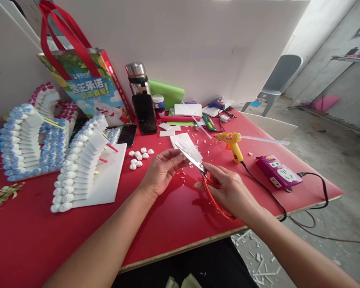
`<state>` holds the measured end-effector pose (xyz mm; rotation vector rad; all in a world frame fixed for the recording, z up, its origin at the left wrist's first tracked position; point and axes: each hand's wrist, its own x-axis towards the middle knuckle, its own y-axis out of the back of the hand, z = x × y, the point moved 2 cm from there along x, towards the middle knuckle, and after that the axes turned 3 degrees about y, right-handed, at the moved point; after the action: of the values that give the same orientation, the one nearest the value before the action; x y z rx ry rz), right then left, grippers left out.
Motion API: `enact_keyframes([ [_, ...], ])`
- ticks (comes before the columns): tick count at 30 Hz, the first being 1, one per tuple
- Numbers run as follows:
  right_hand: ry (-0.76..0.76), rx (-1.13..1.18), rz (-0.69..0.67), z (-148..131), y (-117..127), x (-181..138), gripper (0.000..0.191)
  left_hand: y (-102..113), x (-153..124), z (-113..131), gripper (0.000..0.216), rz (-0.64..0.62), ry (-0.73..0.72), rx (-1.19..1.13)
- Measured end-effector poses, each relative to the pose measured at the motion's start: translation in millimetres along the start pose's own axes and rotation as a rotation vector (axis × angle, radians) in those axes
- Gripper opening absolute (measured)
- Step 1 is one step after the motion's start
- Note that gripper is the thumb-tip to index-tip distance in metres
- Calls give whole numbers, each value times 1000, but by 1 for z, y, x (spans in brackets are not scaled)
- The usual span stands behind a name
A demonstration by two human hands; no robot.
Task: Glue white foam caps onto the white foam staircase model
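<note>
My right hand (228, 188) grips a pair of scissors (211, 196) with orange handles, its blades pointing up and left. My left hand (166, 168) is pinched closed beside the blades, over the red table (159, 224). What it pinches is mostly hidden by the fingers and too small to name. Just beyond the blades lies a white sheet (186, 145) with scraps strewn on and around it. Several small white rolled rosettes (139, 156) rest left of my left hand.
At left stand curved models (78, 168) edged with white and blue rosettes. A shopping bag (90, 88), a steel flask (136, 76) and a black phone (144, 114) are behind. To the right are a yellow glue gun (232, 144) and a purple power strip (279, 172) with trailing cords.
</note>
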<state>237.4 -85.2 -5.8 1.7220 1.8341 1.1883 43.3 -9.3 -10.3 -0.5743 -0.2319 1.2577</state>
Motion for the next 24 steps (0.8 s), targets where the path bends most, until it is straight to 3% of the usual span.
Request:
enact_keyframes([
  [8,-84,139,-19,5,-1,-9,39,-8,-3,-3,21,-34,48,-25],
  [15,-216,384,-64,13,4,-2,49,1,-1,0,20,-36,58,-85],
  [18,-163,346,-72,7,14,1,51,5,0,2,23,-17,75,-112],
  [24,-9,47,-42,-3,21,8,61,4,-1,2,25,-31,93,-128],
])
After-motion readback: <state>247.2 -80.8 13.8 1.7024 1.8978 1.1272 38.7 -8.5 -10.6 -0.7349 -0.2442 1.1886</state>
